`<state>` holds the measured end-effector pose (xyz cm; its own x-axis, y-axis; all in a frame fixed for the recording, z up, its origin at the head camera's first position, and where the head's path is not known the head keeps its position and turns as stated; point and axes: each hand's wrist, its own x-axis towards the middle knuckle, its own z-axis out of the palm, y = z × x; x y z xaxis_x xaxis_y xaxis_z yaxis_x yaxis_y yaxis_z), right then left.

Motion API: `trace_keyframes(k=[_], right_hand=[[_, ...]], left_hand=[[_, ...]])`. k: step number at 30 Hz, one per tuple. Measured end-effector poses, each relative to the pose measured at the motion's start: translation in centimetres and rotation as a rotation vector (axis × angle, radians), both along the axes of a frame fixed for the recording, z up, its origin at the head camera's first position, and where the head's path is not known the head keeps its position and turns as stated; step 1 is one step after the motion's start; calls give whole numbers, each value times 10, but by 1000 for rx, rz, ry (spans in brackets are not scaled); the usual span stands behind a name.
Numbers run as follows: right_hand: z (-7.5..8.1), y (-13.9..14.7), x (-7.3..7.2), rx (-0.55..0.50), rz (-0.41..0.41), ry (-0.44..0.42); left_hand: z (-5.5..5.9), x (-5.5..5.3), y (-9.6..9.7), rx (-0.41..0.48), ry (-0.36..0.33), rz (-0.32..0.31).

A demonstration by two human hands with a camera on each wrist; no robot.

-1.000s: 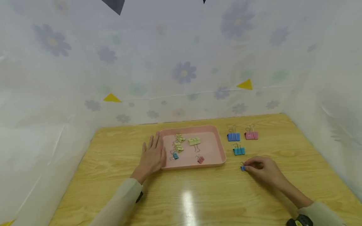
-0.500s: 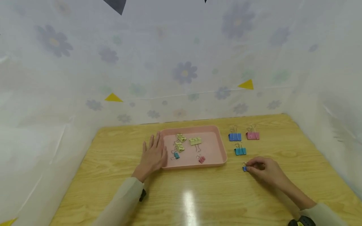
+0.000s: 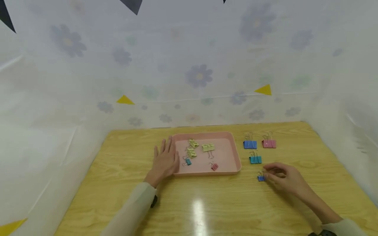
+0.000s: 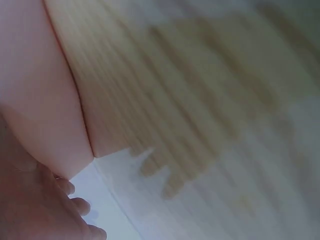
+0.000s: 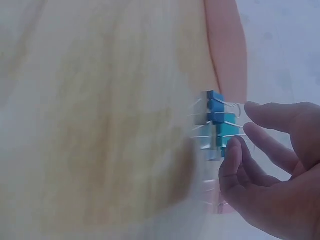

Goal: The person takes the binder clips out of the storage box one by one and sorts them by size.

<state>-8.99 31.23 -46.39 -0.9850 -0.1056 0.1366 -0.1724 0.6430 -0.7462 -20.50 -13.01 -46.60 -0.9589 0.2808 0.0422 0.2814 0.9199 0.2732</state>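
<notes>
In the head view my left hand lies with straight fingers along the left rim of a pink tray. My right hand is just right of a small blue binder clip, which stands on the table with its wire handles up. Its thumb and fingertips are parted beside the clip and hold nothing. In the right wrist view a blue binder clip stands in front of a teal one, beyond the parted fingers. Inside the tray are yellow binder clips, a small teal one and a small pink one.
Right of the tray stand a large blue binder clip, a large pink one and a medium teal one. The wooden table meets a flowered white sheet at the back and sides.
My right hand has let go of the small blue binder clip and drawn slightly away to the right. The head view has shifted a little; my left hand stays at the tray.
</notes>
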Motion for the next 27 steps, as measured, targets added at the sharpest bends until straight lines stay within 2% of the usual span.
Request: trace_keyframes(k=[8, 14, 27], right_hand=[[12, -9, -3, -66, 17, 78], [19, -27, -6, -115, 75, 121], [23, -71, -27, -203, 150, 194]], left_hand=[[-5, -3, 3, -23, 18, -2], [-5, -1, 4, -15, 25, -5], [0, 6, 5, -4, 15, 0]])
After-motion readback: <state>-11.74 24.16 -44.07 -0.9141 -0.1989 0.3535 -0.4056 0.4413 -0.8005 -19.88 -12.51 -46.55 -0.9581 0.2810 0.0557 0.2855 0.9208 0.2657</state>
